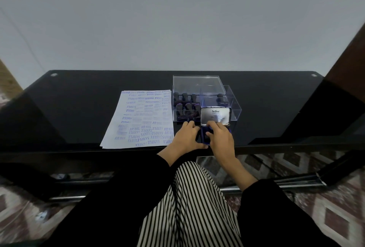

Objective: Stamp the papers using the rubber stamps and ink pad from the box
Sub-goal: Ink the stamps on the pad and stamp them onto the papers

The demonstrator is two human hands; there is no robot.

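I mark the surface (79, 108) glossy black. The papers (142, 118) are white, covered all over in blue-violet stamped words. The box (236, 108) is clear, colourless plastic, and the stamps (185, 97) in it are dark, near black. The ink pad (216, 114) has a silver lid with black lettering and a deep blue base. My sleeves (122, 197) are plain black. The garment (189, 207) on my lap has black-and-white stripes. The floor (335, 217) has a maroon and cream diamond pattern. The wall (177, 19) is flat pale grey.

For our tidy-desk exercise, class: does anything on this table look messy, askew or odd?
The top paper is crowded with overlapping purple stamp marks, some upside down, some blurred. Nothing looks spilled or broken.
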